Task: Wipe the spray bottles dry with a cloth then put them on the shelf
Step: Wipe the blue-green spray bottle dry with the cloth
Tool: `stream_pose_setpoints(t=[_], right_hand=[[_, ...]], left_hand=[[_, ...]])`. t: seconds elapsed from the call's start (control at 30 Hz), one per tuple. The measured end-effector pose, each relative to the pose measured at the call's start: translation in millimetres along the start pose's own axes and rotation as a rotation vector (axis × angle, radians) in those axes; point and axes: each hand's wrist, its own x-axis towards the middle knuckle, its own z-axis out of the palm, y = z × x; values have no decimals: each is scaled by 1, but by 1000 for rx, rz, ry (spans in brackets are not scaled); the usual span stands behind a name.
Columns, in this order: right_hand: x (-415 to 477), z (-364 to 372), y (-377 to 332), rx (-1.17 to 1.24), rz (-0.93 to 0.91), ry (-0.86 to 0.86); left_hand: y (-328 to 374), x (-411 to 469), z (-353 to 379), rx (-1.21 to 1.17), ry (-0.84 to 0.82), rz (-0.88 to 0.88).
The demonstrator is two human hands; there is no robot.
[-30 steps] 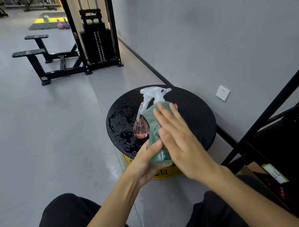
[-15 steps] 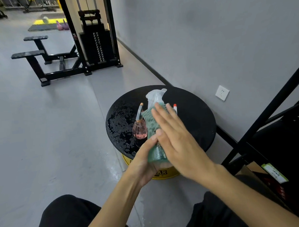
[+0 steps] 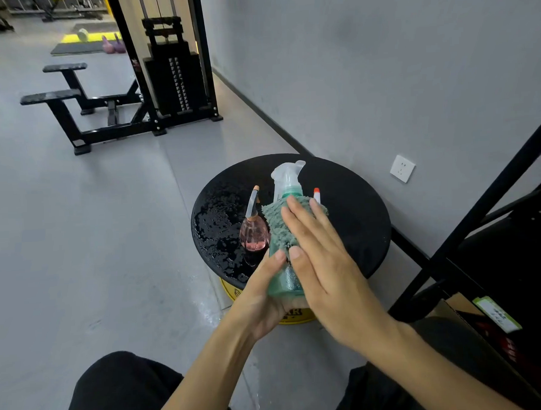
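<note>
Head view: left hand (image 3: 261, 301) grips green bottle (image 3: 283, 280), right hand (image 3: 327, 264) presses cloth (image 3: 278, 227) on it, fingers (image 3: 301, 222) straight; pink bottle (image 3: 254, 235) on worktop (image 3: 350, 220) probably awaits wiping.

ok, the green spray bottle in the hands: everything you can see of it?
The green spray bottle is translucent teal plastic, and its lower body looks wet. It is topped by a clear trigger head on a green collar. It is held roughly upright in front of the round black table. The left hand grips its base, hiding the bottom. A fuzzy grey-green cloth covers its upper body, pressed on by the flat right hand. The liquid level cannot be told.
</note>
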Motion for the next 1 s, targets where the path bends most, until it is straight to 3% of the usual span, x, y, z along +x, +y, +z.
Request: stream_pose_setpoints(t=[0.2,0.47,0.73,1.0], right_hand=[[34,-15,16,13,83,0],[-11,13,1,-103,7,-24],[34,-7,15,-8,100,2],[-6,7,5,-128,-33,-9]], left_hand=[[-1,1,5,69,7,-36],[3,-1,7,-21,151,8],[-4,-2,15,112,101,35],[-3,-5,13,22,125,25]])
